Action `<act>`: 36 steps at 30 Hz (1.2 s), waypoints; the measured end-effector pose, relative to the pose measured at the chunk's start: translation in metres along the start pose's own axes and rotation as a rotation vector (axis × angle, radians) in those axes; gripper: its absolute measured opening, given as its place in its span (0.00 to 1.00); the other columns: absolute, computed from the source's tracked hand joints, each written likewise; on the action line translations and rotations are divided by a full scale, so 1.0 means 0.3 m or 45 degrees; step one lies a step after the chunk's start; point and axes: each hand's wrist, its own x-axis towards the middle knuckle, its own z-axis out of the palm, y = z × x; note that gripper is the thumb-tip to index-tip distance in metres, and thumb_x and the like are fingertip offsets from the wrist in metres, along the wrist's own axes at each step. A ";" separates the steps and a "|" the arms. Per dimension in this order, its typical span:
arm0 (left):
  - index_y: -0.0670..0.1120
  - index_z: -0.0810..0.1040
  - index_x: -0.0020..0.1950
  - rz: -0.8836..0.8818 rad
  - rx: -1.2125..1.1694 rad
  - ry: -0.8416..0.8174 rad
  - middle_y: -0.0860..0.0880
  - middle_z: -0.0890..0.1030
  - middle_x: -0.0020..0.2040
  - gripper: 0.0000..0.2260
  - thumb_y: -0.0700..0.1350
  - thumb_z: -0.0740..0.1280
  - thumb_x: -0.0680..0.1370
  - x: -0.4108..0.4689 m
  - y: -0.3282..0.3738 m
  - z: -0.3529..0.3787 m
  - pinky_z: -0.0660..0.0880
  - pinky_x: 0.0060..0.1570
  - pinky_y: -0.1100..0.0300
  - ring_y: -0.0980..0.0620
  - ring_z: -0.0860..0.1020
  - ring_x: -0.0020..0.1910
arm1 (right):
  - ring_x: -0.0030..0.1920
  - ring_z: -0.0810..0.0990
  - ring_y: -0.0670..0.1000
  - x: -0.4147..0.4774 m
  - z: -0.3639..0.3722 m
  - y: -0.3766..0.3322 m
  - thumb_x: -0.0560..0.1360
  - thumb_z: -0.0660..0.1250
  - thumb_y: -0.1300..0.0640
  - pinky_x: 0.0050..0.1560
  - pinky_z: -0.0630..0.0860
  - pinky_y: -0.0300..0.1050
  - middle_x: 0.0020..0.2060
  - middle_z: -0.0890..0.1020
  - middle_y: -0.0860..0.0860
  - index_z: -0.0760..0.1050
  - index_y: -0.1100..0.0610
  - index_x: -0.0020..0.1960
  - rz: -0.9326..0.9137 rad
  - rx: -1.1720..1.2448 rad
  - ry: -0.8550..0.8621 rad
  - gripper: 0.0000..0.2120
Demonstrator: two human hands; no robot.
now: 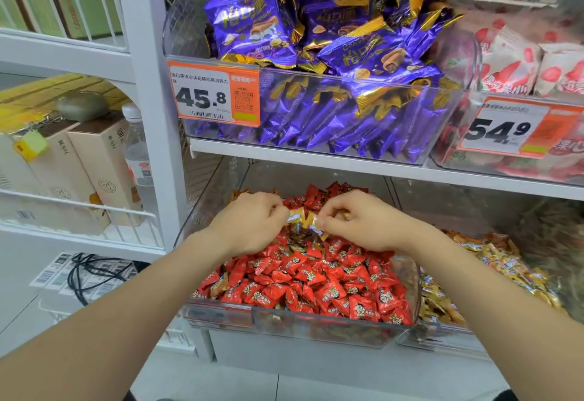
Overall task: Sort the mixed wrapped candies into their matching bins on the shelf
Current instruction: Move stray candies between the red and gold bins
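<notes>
A clear bin [284, 321] on the lower shelf holds a heap of red wrapped candies [316, 287] with a few yellow ones mixed in. Both hands reach into it over the heap. My left hand [249, 220] pinches a yellow wrapped candy [295, 215] between curled fingers. My right hand [357, 220] pinches another yellow candy [314, 226] and holds more gold wrappers under its fingers. To the right, a second clear bin [420, 337] holds yellow wrapped candies [493, 261].
Above, a clear bin [316, 147] of purple snack packs carries a 45.8 price tag [215, 94]. A bin of red-and-white packs [518, 62] with a 54.9 tag stands to its right. White wire racks with boxes and a water bottle [137, 147] stand at left.
</notes>
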 end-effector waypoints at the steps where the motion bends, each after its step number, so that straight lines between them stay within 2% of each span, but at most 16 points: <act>1: 0.47 0.74 0.38 -0.013 -0.036 0.007 0.51 0.78 0.32 0.17 0.52 0.57 0.82 0.003 0.005 -0.004 0.74 0.39 0.53 0.50 0.76 0.34 | 0.30 0.72 0.41 -0.010 -0.007 -0.007 0.80 0.69 0.45 0.35 0.72 0.37 0.31 0.79 0.43 0.84 0.49 0.46 0.033 0.043 0.009 0.10; 3: 0.44 0.71 0.37 -0.032 -0.080 -0.007 0.50 0.75 0.31 0.17 0.51 0.58 0.82 0.006 0.018 -0.008 0.69 0.36 0.54 0.50 0.72 0.31 | 0.30 0.69 0.44 -0.028 -0.014 -0.022 0.80 0.66 0.47 0.36 0.70 0.44 0.30 0.73 0.45 0.78 0.54 0.39 0.092 0.109 0.022 0.14; 5: 0.46 0.67 0.36 -0.043 -0.112 -0.019 0.50 0.71 0.30 0.16 0.50 0.59 0.82 0.006 0.037 -0.006 0.64 0.33 0.55 0.51 0.68 0.30 | 0.31 0.62 0.47 -0.042 -0.021 -0.038 0.80 0.61 0.48 0.36 0.63 0.48 0.30 0.65 0.46 0.65 0.53 0.35 0.133 0.171 0.075 0.17; 8: 0.47 0.66 0.37 -0.072 -0.162 -0.038 0.51 0.72 0.31 0.16 0.51 0.59 0.83 0.013 0.056 -0.002 0.64 0.33 0.56 0.51 0.68 0.30 | 0.29 0.60 0.49 -0.053 -0.030 -0.051 0.81 0.57 0.49 0.35 0.59 0.49 0.27 0.62 0.46 0.60 0.52 0.34 0.272 0.189 0.185 0.18; 10: 0.45 0.69 0.38 -0.081 -0.179 -0.042 0.50 0.75 0.32 0.16 0.51 0.59 0.82 0.021 0.057 0.002 0.66 0.33 0.56 0.51 0.69 0.30 | 0.29 0.64 0.52 -0.050 -0.025 -0.054 0.81 0.56 0.49 0.34 0.61 0.47 0.25 0.65 0.50 0.61 0.55 0.30 0.333 0.045 0.248 0.21; 12: 0.41 0.77 0.41 -0.093 -0.207 -0.013 0.50 0.83 0.34 0.16 0.52 0.61 0.81 0.031 0.060 0.008 0.68 0.30 0.59 0.53 0.73 0.29 | 0.27 0.66 0.53 -0.049 -0.017 -0.057 0.78 0.57 0.49 0.31 0.63 0.45 0.22 0.66 0.50 0.63 0.56 0.26 0.346 -0.092 0.340 0.23; 15: 0.40 0.82 0.42 -0.117 -0.222 0.036 0.51 0.86 0.34 0.14 0.49 0.66 0.79 0.043 0.064 0.015 0.71 0.27 0.63 0.56 0.76 0.26 | 0.24 0.65 0.53 -0.045 -0.002 -0.049 0.77 0.61 0.48 0.30 0.71 0.49 0.19 0.64 0.50 0.64 0.57 0.26 0.263 -0.085 0.428 0.24; 17: 0.44 0.82 0.46 -0.126 -0.202 0.022 0.50 0.86 0.34 0.08 0.47 0.67 0.78 0.046 0.062 0.017 0.73 0.28 0.62 0.54 0.78 0.28 | 0.24 0.68 0.55 -0.040 0.011 -0.039 0.81 0.62 0.46 0.35 0.76 0.52 0.20 0.71 0.54 0.67 0.61 0.27 0.204 -0.037 0.427 0.28; 19: 0.52 0.81 0.54 -0.076 -0.157 -0.009 0.50 0.84 0.33 0.07 0.46 0.66 0.77 0.042 0.055 0.013 0.76 0.32 0.60 0.53 0.80 0.30 | 0.23 0.73 0.52 -0.034 0.019 -0.037 0.83 0.62 0.42 0.34 0.77 0.45 0.26 0.81 0.58 0.74 0.65 0.32 0.193 0.010 0.415 0.31; 20: 0.54 0.83 0.53 -0.039 -0.109 -0.030 0.50 0.83 0.32 0.09 0.45 0.65 0.78 0.039 0.052 0.014 0.77 0.34 0.60 0.53 0.79 0.29 | 0.22 0.73 0.48 -0.030 0.020 -0.039 0.83 0.64 0.41 0.30 0.73 0.39 0.27 0.83 0.56 0.77 0.65 0.34 0.205 0.033 0.411 0.31; 22: 0.50 0.86 0.45 -0.032 -0.011 -0.020 0.50 0.82 0.31 0.11 0.45 0.63 0.79 0.035 0.054 0.016 0.76 0.35 0.58 0.52 0.78 0.29 | 0.21 0.74 0.41 -0.021 0.014 -0.046 0.82 0.67 0.43 0.26 0.68 0.32 0.26 0.83 0.50 0.81 0.62 0.36 0.265 0.119 0.408 0.26; 25: 0.45 0.78 0.37 -0.092 0.125 0.106 0.44 0.78 0.33 0.16 0.50 0.60 0.81 0.049 0.057 0.034 0.74 0.36 0.52 0.44 0.77 0.34 | 0.23 0.75 0.41 -0.006 0.004 -0.056 0.81 0.70 0.45 0.26 0.70 0.33 0.27 0.84 0.49 0.84 0.60 0.40 0.364 0.341 0.366 0.20; 27: 0.46 0.74 0.39 -0.079 0.208 0.108 0.45 0.76 0.35 0.18 0.54 0.58 0.84 0.062 0.054 0.057 0.71 0.40 0.53 0.39 0.80 0.40 | 0.28 0.77 0.45 -0.003 0.005 -0.066 0.81 0.71 0.47 0.29 0.75 0.37 0.32 0.86 0.51 0.85 0.59 0.47 0.373 0.492 0.314 0.15; 30: 0.47 0.73 0.46 -0.073 0.359 -0.045 0.45 0.74 0.39 0.19 0.60 0.56 0.86 0.073 0.056 0.088 0.72 0.43 0.51 0.35 0.81 0.49 | 0.33 0.76 0.48 -0.002 0.016 -0.072 0.84 0.66 0.51 0.31 0.76 0.41 0.35 0.83 0.52 0.85 0.54 0.55 0.394 0.589 0.236 0.10; 33: 0.45 0.76 0.56 -0.092 0.517 -0.160 0.42 0.80 0.51 0.22 0.63 0.57 0.85 0.081 0.075 0.110 0.73 0.43 0.50 0.37 0.81 0.53 | 0.33 0.74 0.51 -0.003 0.014 -0.087 0.84 0.59 0.54 0.27 0.72 0.41 0.35 0.77 0.53 0.85 0.53 0.48 0.442 0.554 0.219 0.16; 36: 0.46 0.77 0.58 -0.100 0.627 -0.214 0.45 0.79 0.52 0.21 0.63 0.59 0.85 0.082 0.102 0.121 0.72 0.42 0.50 0.39 0.81 0.53 | 0.34 0.78 0.55 -0.003 0.004 -0.103 0.84 0.56 0.49 0.34 0.75 0.44 0.32 0.80 0.54 0.81 0.58 0.39 0.468 0.292 0.290 0.23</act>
